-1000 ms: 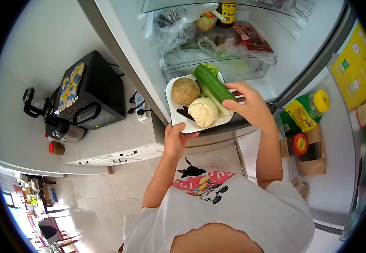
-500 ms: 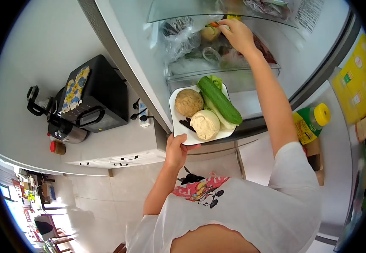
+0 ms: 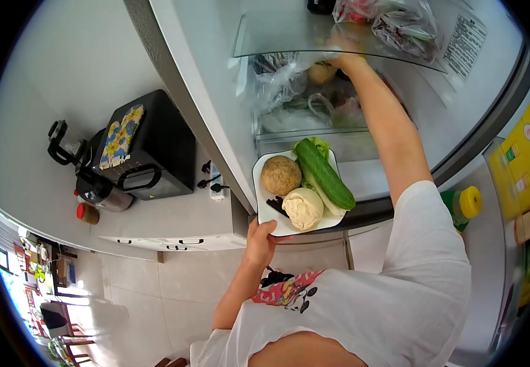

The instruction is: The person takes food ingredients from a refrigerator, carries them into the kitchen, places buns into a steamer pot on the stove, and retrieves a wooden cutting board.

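Observation:
My left hand point(image 3: 261, 240) grips the near-left edge of a white plate point(image 3: 268, 226) with a dark rim. On the plate lie a round brown vegetable point(image 3: 281, 175), a pale dough-like ball point(image 3: 303, 208), a green cucumber point(image 3: 324, 174), leafy greens point(image 3: 320, 146) and some dark strips point(image 3: 276, 206). My right hand point(image 3: 343, 54) reaches deep into the fridge beneath the glass shelf point(image 3: 289, 37), close to a pale round item point(image 3: 322, 73). Its fingers are blurred behind the glass, so what they hold is hidden.
Plastic bags point(image 3: 277, 85) fill the shelf below, and more bags point(image 3: 405, 27) lie on the glass shelf. The fridge door with a yellow-capped bottle point(image 3: 470, 202) stands at the right. A black oven point(image 3: 149, 147) and a kettle point(image 3: 103, 191) are on the left counter.
My right hand has left the cucumber and gone up and deeper into the fridge, past the pale round item. The plate in my left hand appears lower in view.

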Available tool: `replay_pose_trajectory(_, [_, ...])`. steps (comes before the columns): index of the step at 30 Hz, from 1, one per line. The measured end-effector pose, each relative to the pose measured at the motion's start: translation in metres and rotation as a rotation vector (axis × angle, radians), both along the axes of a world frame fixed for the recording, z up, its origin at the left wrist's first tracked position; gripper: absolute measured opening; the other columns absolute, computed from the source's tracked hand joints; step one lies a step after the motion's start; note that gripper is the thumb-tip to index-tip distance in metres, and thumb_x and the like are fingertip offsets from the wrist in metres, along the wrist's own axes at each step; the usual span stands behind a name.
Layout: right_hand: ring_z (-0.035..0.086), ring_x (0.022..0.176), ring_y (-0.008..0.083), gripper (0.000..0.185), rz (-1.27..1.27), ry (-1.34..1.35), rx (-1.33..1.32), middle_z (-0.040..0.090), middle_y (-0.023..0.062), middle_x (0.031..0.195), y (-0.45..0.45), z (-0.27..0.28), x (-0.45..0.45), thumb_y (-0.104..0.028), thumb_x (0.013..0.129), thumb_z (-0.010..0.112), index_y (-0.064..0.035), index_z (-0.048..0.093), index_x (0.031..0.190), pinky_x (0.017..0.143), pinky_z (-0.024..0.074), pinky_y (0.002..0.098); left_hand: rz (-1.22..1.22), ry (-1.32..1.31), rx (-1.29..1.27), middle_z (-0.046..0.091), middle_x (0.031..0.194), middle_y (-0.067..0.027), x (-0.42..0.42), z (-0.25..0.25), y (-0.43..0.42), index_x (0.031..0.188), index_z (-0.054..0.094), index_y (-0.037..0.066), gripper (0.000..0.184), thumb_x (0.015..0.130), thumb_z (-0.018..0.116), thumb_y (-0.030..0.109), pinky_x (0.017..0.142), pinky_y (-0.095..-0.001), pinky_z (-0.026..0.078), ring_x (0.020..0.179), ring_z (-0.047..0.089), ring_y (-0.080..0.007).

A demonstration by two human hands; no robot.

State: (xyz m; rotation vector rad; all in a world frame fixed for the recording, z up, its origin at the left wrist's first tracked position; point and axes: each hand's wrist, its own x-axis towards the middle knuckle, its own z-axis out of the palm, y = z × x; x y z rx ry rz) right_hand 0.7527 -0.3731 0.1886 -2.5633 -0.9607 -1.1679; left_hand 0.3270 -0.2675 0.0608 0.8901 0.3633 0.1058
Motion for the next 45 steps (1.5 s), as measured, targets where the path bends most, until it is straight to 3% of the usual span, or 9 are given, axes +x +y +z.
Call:
replay_pose_trajectory(14, [0.057, 0.072, 0.0306, 0.016, 0.137, -0.019, 0.246, 0.061, 0.0145, 0.079, -0.019, -0.014, 0.013, -0.019, 0.069, 0.061, -0.0044, 0.062, 0.076, 0.063, 0.0445, 0.0393, -0.028, -0.006, 0.006, 0.055, 0.100, -0.0129, 0.013, -0.007, 0.001, 0.108, 0.042, -0.003, 0.033, 0.077, 0.044, 0.010, 0.068, -0.0408, 0.054, 0.087, 0.058, -0.0234])
replay_pose_trajectory(16, [0.057, 0.069, 0.0251, 0.015, 0.183, 0.335, 0.432, 0.061, 0.0136, 0.078, -0.020, -0.003, 0.005, -0.013, 0.071, 0.060, -0.0027, 0.062, 0.082, 0.061, 0.0435, 0.0357, -0.033, -0.014, -0.002, 0.055, 0.100, -0.0129, 0.015, -0.005, 0.001, 0.108, 0.042, -0.003, 0.033, 0.077, 0.044, 0.009, 0.068, -0.0407, 0.054, 0.087, 0.058, -0.0234])
replay_pose_trajectory(20, [0.056, 0.068, 0.0175, 0.019, 0.492, 0.422, 0.724, 0.062, 0.0089, 0.079, -0.034, -0.004, -0.013, -0.012, 0.074, 0.059, -0.0018, 0.062, 0.091, 0.059, 0.0426, 0.0304, -0.054, -0.039, -0.002, 0.055, 0.100, -0.0132, 0.018, -0.004, 0.003, 0.109, 0.042, -0.004, 0.034, 0.078, 0.043, 0.009, 0.068, -0.0405, 0.054, 0.087, 0.059, -0.0238])
replay_pose_trajectory(22, [0.058, 0.074, 0.0144, 0.024, 0.537, 0.694, 0.968, 0.061, 0.0068, 0.083, -0.050, 0.000, -0.048, -0.016, 0.079, 0.059, -0.0009, 0.061, 0.097, 0.064, 0.0453, 0.0271, -0.053, -0.034, 0.007, 0.055, 0.100, -0.0133, 0.019, -0.002, 0.003, 0.109, 0.042, -0.004, 0.034, 0.078, 0.043, 0.009, 0.068, -0.0405, 0.054, 0.088, 0.059, -0.0240])
replay_pose_trajectory(27, [0.057, 0.072, 0.0124, 0.026, 0.487, 0.706, 1.483, 0.061, 0.0057, 0.082, -0.088, -0.004, -0.147, -0.020, 0.081, 0.058, 0.0003, 0.061, 0.097, 0.065, 0.0461, 0.0238, -0.050, -0.019, 0.029, 0.055, 0.097, -0.0123, 0.022, 0.002, 0.003, 0.107, 0.042, -0.004, 0.032, 0.078, 0.044, 0.008, 0.070, -0.0400, 0.054, 0.087, 0.058, -0.0225])
replay_pose_trajectory(30, [0.057, 0.075, 0.0130, 0.026, 0.428, 0.760, 1.473, 0.061, 0.0073, 0.086, -0.098, -0.014, -0.209, -0.017, 0.081, 0.058, 0.0037, 0.059, 0.098, 0.070, 0.0462, 0.0238, -0.049, -0.038, 0.035, 0.054, 0.098, -0.0121, 0.023, 0.007, 0.000, 0.105, 0.042, -0.005, 0.029, 0.079, 0.044, 0.010, 0.070, -0.0374, 0.054, 0.086, 0.058, -0.0211])
replay_pose_trajectory(32, [0.058, 0.079, 0.0143, 0.026, 0.408, 0.790, 1.200, 0.061, 0.0071, 0.089, -0.096, -0.022, -0.244, -0.016, 0.081, 0.058, 0.0031, 0.060, 0.098, 0.072, 0.0453, 0.0238, -0.066, -0.022, 0.040, 0.053, 0.099, -0.0117, 0.025, -0.003, 0.002, 0.106, 0.042, -0.005, 0.031, 0.079, 0.044, 0.010, 0.070, -0.0369, 0.054, 0.086, 0.058, -0.0208])
replay_pose_trajectory(38, [0.060, 0.078, 0.0219, 0.019, 0.487, 0.455, 0.463, 0.062, 0.0115, 0.082, -0.058, -0.029, -0.321, -0.009, 0.074, 0.062, -0.0014, 0.062, 0.091, 0.068, 0.0468, 0.0287, -0.158, -0.043, 0.052, 0.051, 0.100, -0.0084, 0.025, 0.001, -0.001, 0.109, 0.042, -0.002, 0.033, 0.079, 0.044, 0.010, 0.070, -0.0340, 0.054, 0.088, 0.055, -0.0186])
replay_pose_trajectory(45, [0.059, 0.077, 0.0228, 0.022, 0.610, 0.095, 0.195, 0.060, 0.0048, 0.088, -0.023, -0.061, -0.344, -0.009, 0.063, 0.064, -0.0059, 0.059, 0.084, 0.065, 0.0478, 0.0325, -0.210, -0.093, 0.079, 0.050, 0.098, -0.0069, 0.018, 0.001, -0.005, 0.111, 0.043, 0.000, 0.032, 0.081, 0.042, 0.011, 0.070, -0.0323, 0.054, 0.087, 0.053, -0.0168])
